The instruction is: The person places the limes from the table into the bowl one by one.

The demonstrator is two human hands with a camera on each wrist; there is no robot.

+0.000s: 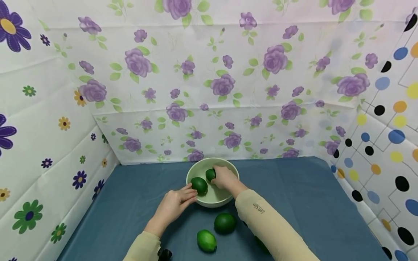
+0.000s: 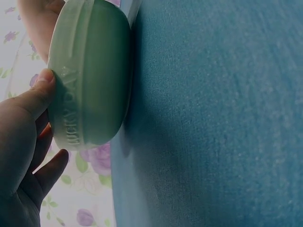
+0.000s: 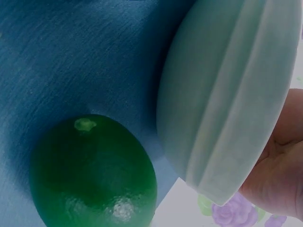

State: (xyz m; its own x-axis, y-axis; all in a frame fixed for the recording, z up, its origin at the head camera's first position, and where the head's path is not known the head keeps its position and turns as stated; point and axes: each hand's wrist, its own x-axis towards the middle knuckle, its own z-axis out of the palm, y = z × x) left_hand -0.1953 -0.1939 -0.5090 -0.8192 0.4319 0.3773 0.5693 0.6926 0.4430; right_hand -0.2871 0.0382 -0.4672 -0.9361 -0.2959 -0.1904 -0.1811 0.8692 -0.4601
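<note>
A pale green bowl (image 1: 213,202) stands on the blue cloth, with raised lettering on its side in the left wrist view. My left hand (image 1: 176,203) is at its near left rim, fingers fairly straight and fingertips against a dark green lime (image 1: 200,186) inside. The left thumb (image 2: 43,87) lies along the rim. My right hand (image 1: 224,177) reaches over the right side into the bowl and grips a second lime (image 1: 210,175), partly hidden by the fingers. In the right wrist view the bowl wall (image 3: 222,109) hides most of that hand (image 3: 279,175).
In front of the bowl lie a dark green lime (image 1: 225,223) and a brighter one (image 1: 206,241). Part of another green fruit (image 1: 261,244) shows beneath the right sleeve (image 1: 271,221). Flower-printed cloth (image 1: 202,90) hangs behind, with printed sheets at both sides.
</note>
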